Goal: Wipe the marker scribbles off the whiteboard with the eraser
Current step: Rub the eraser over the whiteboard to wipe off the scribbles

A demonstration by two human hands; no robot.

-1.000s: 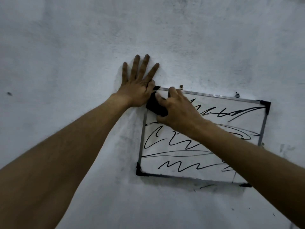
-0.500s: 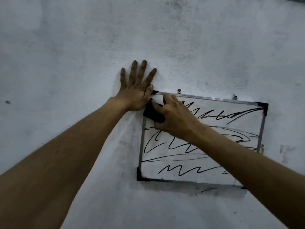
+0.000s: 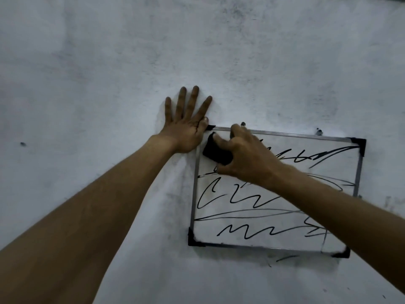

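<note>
A small whiteboard [image 3: 219,224] with a metal frame and black corner caps hangs on a grey wall. Black marker scribbles [image 3: 247,232] run across it in several rows. My right hand [image 3: 247,159] grips a black eraser [image 3: 215,153] and presses it against the board's top left corner. My left hand [image 3: 186,128] lies flat on the wall, fingers spread, its thumb touching the board's top left corner cap. My right forearm hides part of the scribbles on the right side.
The rough grey wall [image 3: 109,84] fills the view. Two small hooks or nails [image 3: 318,131] stick out just above the board's top edge. A stray marker stroke [image 3: 285,257] marks the wall below the board.
My right hand has shifted the eraser slightly within the top left corner of the board. The view has tilted, so the hands and board sit lower in the frame. My left hand stays flat.
</note>
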